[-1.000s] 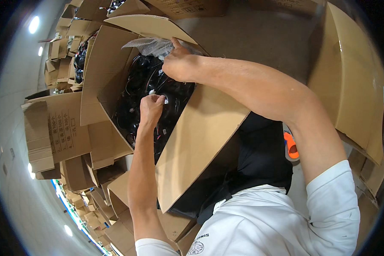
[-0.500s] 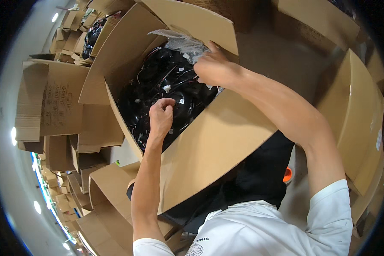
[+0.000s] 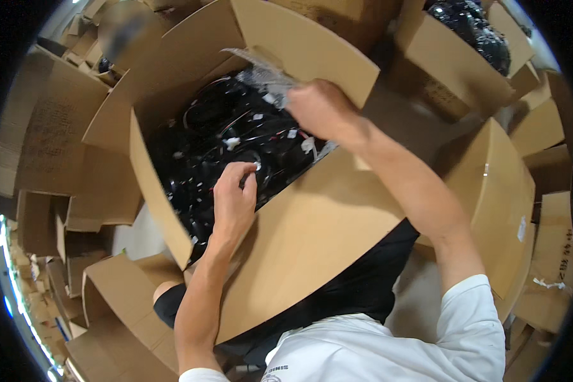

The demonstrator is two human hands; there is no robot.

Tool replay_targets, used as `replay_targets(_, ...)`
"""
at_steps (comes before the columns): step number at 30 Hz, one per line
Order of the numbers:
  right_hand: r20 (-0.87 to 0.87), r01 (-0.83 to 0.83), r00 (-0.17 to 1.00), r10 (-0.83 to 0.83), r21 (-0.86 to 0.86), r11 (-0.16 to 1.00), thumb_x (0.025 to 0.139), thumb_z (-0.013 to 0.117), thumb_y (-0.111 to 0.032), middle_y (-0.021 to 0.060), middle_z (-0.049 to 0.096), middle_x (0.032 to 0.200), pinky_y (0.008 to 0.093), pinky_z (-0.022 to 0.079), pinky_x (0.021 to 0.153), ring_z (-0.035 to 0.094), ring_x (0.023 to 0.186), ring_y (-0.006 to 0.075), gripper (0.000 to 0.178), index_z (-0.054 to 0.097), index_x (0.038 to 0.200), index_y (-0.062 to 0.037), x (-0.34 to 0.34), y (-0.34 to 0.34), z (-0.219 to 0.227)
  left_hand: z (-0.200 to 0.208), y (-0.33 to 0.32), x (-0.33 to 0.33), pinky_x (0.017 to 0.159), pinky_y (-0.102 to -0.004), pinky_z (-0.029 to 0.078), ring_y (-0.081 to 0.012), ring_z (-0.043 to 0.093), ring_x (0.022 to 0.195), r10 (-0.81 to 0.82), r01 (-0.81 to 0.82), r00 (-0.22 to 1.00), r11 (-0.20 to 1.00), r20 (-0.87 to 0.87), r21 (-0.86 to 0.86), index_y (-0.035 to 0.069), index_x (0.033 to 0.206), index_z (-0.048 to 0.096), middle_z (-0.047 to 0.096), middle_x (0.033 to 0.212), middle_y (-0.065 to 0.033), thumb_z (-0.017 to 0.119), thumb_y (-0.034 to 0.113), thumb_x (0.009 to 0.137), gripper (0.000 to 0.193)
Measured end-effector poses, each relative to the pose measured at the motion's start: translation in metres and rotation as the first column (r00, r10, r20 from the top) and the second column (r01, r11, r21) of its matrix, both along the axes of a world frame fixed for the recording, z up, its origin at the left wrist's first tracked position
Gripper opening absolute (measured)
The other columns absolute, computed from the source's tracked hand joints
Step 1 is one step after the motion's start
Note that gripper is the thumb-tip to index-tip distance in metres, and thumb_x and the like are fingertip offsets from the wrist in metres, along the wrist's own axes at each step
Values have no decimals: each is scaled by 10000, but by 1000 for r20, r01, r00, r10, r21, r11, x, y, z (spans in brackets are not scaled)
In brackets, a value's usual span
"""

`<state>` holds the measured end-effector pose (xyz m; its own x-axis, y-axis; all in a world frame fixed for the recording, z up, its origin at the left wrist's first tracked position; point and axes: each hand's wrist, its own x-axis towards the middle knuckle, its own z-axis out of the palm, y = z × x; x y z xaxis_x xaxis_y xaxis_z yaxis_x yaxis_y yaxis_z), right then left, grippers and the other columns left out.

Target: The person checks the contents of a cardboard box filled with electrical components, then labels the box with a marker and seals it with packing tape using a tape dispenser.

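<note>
A large open cardboard box (image 3: pixel 312 223) stands in front of me, its flaps spread. Black wired parts (image 3: pixel 216 121) with glossy surfaces, thin cables and small white connectors (image 3: pixel 232 143) fill it. My left hand (image 3: pixel 234 194) is over the near side of these parts, fingers curled toward the thumb. Whatever lies between those fingertips is too small to make out. At the box's far right side, my right hand (image 3: pixel 321 108) is closed in a fist on clear bubble wrap (image 3: pixel 261 73), which lies along the far inner wall. Its fingertips are hidden from view.
Several cardboard boxes surround me: an open one (image 3: pixel 420 57) with black wrapped goods at the far right, a tall one (image 3: pixel 490 210) at the right, and stacked ones (image 3: pixel 51 121) at the left. An open box (image 3: pixel 121 299) is at lower left.
The view has shifted, bringing the box at the far right into sight. My right hand has turned into a tighter fist at the bubble wrap. My left hand remains over the black parts.
</note>
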<state>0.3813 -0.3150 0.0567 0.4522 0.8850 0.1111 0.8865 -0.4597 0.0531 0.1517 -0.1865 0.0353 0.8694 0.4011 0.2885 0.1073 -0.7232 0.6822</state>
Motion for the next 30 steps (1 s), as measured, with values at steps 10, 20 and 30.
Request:
replay_targets(10, 340, -156, 910, 236, -246, 957, 919, 555, -214, 123, 748, 1033, 611, 183, 1222, 656, 1105, 322, 311, 768, 1063, -40, -54, 29, -32, 56, -97, 46, 752, -339, 509, -263, 640, 847, -346, 364, 916, 930, 204, -58, -15, 1121, 713, 643, 946, -140, 718, 51, 903, 227)
replay_targets(20, 312, -187, 903, 295, -333, 924, 918, 561, -233, 114, 754, 1010, 657, 150, 1212, 662, 1104, 324, 320, 776, 1052, -38, -66, 31, -29, 56, -100, 78, 735, -347, 503, -267, 625, 795, -547, 556, 821, 831, 163, -17, -17, 1023, 741, 629, 898, -130, 735, 35, 871, 162)
replay_targets(30, 358, -241, 890, 281, -151, 959, 901, 552, -166, 136, 737, 950, 564, 245, 1217, 664, 1051, 304, 272, 716, 1031, 9, -69, 21, -36, 47, -54, -34, 690, -478, 452, -409, 551, 760, -186, 176, 975, 981, -124, -87, -15, 814, 531, 568, 809, -201, 552, 226, 1029, 324)
